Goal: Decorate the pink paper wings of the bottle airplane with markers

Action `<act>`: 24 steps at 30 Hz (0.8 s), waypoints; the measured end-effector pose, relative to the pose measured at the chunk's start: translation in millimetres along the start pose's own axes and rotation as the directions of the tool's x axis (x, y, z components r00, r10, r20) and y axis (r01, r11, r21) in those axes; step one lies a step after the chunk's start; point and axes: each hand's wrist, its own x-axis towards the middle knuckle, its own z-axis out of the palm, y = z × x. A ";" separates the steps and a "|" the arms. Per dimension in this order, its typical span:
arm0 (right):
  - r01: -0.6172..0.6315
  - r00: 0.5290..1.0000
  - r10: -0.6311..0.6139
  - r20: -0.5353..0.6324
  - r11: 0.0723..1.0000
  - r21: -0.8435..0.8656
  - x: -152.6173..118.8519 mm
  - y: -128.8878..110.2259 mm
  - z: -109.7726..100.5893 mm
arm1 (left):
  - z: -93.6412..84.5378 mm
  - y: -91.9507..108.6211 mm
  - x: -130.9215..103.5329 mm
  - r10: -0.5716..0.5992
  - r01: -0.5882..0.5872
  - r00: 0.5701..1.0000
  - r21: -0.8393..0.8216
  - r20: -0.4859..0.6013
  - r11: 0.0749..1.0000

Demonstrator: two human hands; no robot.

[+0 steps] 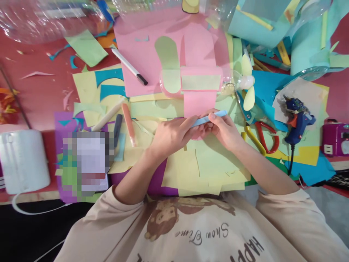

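A light blue strip [203, 120], narrow and folded or rolled, is held between both hands near the middle. My left hand [173, 135] grips its left end, and my right hand [222, 128] pinches it toward the right end with the thumb on top. Just beyond the hands lies a clear plastic bottle wrapped in pink paper [201, 79], with a pale green band across it. Pale yellow petal-shaped pieces [249, 98] stand around its white cap [247, 82]. A pink strip [197, 103] runs from the bottle toward the hands.
To the right are a blue glue gun [299, 125], red-handled scissors [268, 140] and a bottle in light blue paper [311, 51]. Left lie a white-and-black pen [129, 66], an orange roll [127, 123], a blurred phone [91, 160] and a white case [24, 162]. Paper sheets and scraps cover much of the table.
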 end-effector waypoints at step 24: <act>0.125 0.984 -0.147 -0.098 0.971 -0.202 -5.0 -5.2 0.4 | 7.2 4.1 -0.7 -0.016 0.019 0.999 -0.071 0.038 0.997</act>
